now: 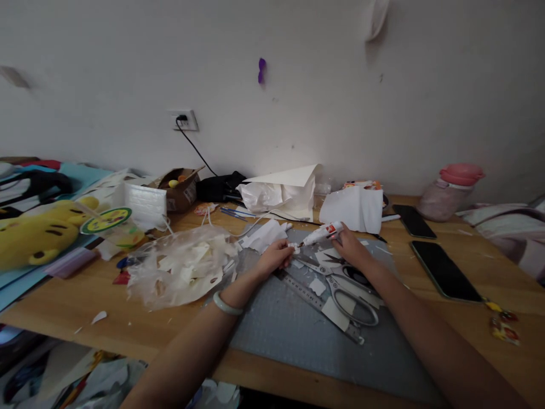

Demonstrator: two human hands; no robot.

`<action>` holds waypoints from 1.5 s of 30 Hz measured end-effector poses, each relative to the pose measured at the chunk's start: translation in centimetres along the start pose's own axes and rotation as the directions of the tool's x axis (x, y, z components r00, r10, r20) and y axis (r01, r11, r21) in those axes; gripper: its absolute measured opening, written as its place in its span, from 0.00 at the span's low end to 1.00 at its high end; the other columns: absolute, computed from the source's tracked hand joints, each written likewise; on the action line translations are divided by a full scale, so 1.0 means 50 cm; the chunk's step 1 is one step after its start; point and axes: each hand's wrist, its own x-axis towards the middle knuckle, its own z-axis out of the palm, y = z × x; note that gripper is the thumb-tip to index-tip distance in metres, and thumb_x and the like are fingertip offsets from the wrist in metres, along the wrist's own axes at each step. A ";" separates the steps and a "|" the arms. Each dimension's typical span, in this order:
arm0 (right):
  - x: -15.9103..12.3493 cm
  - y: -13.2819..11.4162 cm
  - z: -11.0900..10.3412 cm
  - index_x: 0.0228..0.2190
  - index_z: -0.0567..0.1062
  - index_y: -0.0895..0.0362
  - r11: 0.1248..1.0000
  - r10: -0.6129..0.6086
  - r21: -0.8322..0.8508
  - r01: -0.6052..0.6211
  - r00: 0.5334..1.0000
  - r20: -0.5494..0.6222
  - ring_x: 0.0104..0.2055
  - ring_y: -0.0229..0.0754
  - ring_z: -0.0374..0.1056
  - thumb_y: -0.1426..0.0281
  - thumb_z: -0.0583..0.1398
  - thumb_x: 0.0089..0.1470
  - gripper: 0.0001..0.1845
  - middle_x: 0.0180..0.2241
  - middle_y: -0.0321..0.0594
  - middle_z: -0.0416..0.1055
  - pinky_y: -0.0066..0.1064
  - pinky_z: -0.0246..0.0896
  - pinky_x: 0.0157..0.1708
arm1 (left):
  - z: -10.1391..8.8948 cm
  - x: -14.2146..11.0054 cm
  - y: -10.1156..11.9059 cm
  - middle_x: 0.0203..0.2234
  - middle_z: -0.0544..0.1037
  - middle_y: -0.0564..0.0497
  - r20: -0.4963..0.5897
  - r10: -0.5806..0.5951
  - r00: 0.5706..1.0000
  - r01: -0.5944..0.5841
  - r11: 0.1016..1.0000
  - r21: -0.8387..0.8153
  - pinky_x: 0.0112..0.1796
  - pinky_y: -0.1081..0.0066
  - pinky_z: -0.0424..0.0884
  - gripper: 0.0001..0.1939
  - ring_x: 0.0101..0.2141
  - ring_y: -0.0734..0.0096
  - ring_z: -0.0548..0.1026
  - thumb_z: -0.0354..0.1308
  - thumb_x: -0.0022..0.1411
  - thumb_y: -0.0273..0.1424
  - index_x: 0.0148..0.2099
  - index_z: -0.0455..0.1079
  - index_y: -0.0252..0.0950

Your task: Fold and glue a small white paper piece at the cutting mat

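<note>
My right hand (pixel 349 247) is closed around a white glue gun (pixel 321 233) with a red label, its nozzle pointing left and down. Close to that nozzle, my left hand (pixel 276 255) pinches a small white piece (pixel 294 248), perhaps paper or foam; its exact form is too small to tell. Below both hands lies a grey cutting mat (pixel 272 335). On it, under my right forearm, rest grey-handled scissors (pixel 336 284), with a second, dark-handled pair (pixel 357 275) partly hidden behind. A steel ruler (pixel 304 292) runs diagonally across the mat, among white paper scraps (pixel 317 286).
Left of the mat sits a clear plastic bag (pixel 183 267) of scraps. Further left are a lidded drink cup (pixel 113 224) and a yellow plush toy (pixel 42 233). Two phones (pixel 445 270) and a pink-lidded bottle (pixel 447 193) occupy the right. White sheets (pixel 353 210) stand near the wall.
</note>
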 end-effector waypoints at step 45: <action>0.003 -0.002 0.001 0.29 0.66 0.55 0.996 0.091 0.014 -0.091 0.993 -0.078 0.42 0.48 0.65 0.74 0.53 0.45 0.05 0.36 0.43 0.67 0.40 0.60 0.45 | -0.001 -0.001 0.001 0.10 0.61 0.62 0.033 0.017 0.999 -0.017 1.000 0.002 0.13 0.81 0.48 0.09 0.11 0.84 0.55 0.55 0.50 0.35 0.26 0.60 0.36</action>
